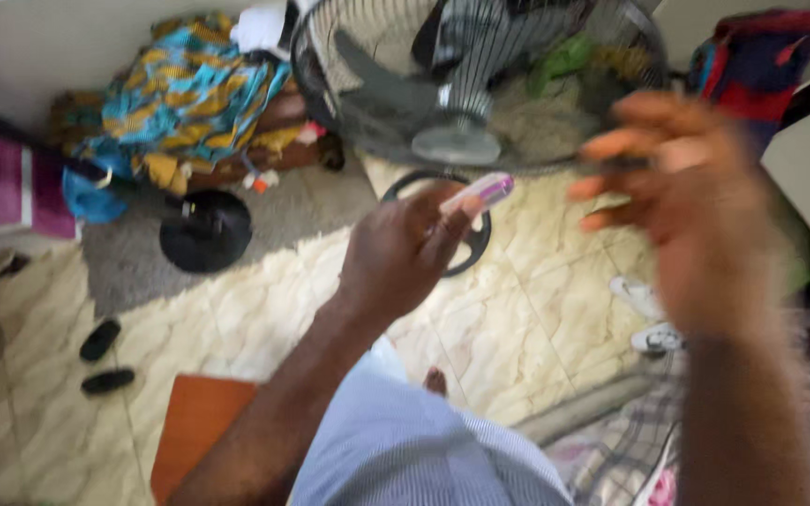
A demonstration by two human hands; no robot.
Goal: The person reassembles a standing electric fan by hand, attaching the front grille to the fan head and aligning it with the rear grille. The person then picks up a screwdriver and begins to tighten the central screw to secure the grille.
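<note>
Round black wire-caged fan head (480,80) fills the top of the view, tipped over the cream marble-patterned tiled floor (527,319). Right hand (696,206), blurred, fingers spread and holding nothing, touches the cage's lower right rim. Left hand (400,253) pinches 1 small pink-and-white plastic cylinder (480,192) between thumb and fingertips, just below the cage's bottom edge.

A small pale tube with purple end (480,193), tilted, pinched between fingertips.
</note>
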